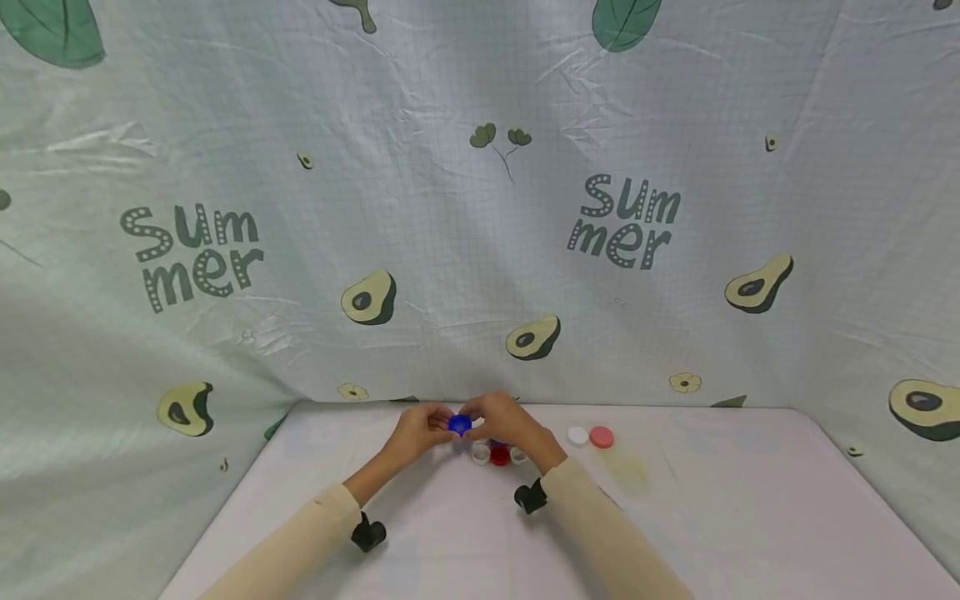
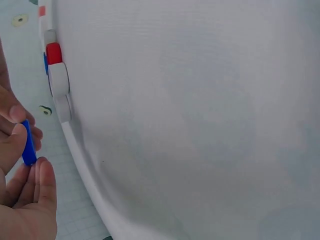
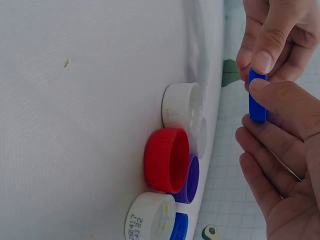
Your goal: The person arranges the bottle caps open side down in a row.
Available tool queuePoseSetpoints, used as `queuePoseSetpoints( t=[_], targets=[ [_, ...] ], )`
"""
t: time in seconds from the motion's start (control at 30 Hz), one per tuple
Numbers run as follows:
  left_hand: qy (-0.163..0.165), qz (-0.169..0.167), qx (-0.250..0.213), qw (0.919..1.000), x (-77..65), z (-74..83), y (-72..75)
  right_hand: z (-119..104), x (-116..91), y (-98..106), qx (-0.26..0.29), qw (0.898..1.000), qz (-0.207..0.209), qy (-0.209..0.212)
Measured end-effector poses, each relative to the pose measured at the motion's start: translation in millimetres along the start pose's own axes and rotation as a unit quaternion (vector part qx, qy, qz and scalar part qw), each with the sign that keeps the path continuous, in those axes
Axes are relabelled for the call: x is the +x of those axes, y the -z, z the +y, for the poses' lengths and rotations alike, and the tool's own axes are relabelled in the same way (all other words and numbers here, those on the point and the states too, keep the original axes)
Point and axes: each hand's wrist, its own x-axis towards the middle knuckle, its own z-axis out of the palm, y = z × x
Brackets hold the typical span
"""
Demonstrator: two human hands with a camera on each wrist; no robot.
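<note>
A blue bottle cap [image 1: 460,425] is held up between both hands above the far part of the table. My left hand [image 1: 417,430] pinches its left edge with thumb and fingers. From the other side my right hand [image 1: 504,417] pinches it too, the thumb lying against the cap [image 3: 257,102] in the right wrist view. Just below the right hand stands a cluster of caps: a red cap [image 3: 167,161], a white cap [image 3: 181,106], a purple cap [image 3: 191,182], a printed white cap [image 3: 149,219] and another blue cap [image 3: 179,227]. The left wrist view shows the held cap [image 2: 29,144] edge-on.
To the right of the cluster, a white cap [image 1: 577,436] and a pink cap [image 1: 602,437] lie side by side. A white cloth covers the table [image 1: 465,533]. Behind its far edge hangs a printed curtain [image 1: 450,233] with avocado shapes.
</note>
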Motion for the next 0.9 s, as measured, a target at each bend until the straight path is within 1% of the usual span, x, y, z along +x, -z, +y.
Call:
queuePoseSetpoints(
  t=[0.2,0.3,0.37,0.5,0.63,0.8,0.9],
  targets=[
    [-0.014,-0.001,-0.033,0.9993,-0.2,4.1,-2.2,2.2,-7.9,7.4,0.010,1.000,0.015,0.019],
    [-0.015,0.000,-0.042,0.9990,-0.7,6.4,-4.8,1.4,-12.7,10.1,0.019,0.999,0.022,0.025],
    [-0.008,0.004,-0.044,0.9990,-1.5,8.0,-6.5,1.1,-15.1,10.8,0.022,0.999,0.022,0.019],
    [-0.005,0.002,-0.051,0.9987,-2.4,10.1,-9.0,1.6,-18.5,10.3,0.024,0.999,0.023,0.007],
    [-0.014,0.001,-0.062,0.9980,-2.4,10.1,-10.2,1.9,-20.7,10.6,0.026,0.999,0.031,0.005],
    [-0.029,-0.003,-0.063,0.9976,-2.5,10.8,-10.1,1.6,-23.3,12.1,0.026,0.999,0.039,0.009],
    [-0.037,-0.005,-0.064,0.9972,-2.3,12.7,-10.0,1.2,-25.9,14.1,0.023,0.999,0.044,0.002]
  ],
)
